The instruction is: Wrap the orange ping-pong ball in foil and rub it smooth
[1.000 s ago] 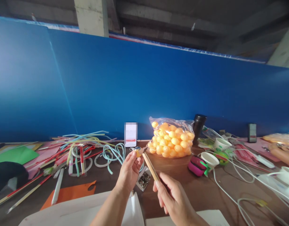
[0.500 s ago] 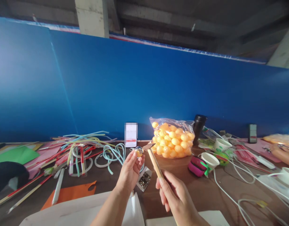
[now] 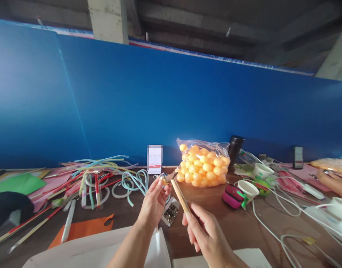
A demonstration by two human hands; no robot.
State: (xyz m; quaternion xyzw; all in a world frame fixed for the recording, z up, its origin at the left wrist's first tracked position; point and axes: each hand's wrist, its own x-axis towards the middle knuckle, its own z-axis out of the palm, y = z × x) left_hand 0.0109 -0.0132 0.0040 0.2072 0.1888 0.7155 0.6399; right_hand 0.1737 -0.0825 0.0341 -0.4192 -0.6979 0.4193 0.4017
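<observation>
Pinching a shiny metal ball [image 3: 164, 179] in its fingertips, the person's left hand [image 3: 152, 203] is held up just left of the clear plastic bag of orange balls [image 3: 203, 167], on the near side. The right hand [image 3: 206, 230], fingers wrapped round the wooden handle of a small hammer [image 3: 180, 197], is in front of that same bag. The hammer's head sits at the ball's right side; from where I stand I can't tell whether they touch. In front of the bag and a little left, a small box [image 3: 170, 214] of shiny metal bits lies on the brown table [image 3: 207, 197]. A phone [image 3: 154, 160] with a lit screen stands upright left of the bag, and pale blue tubing [image 3: 134, 180] lies looped farther that way. By the bag's right edge stands a black bottle [image 3: 235, 149]; a purple pouch [image 3: 232, 196] and a paper cup [image 3: 248, 190] are right of the bag, nearer us. Well off to the bag's right, somebody else's hand [image 3: 333, 182] shows.
</observation>
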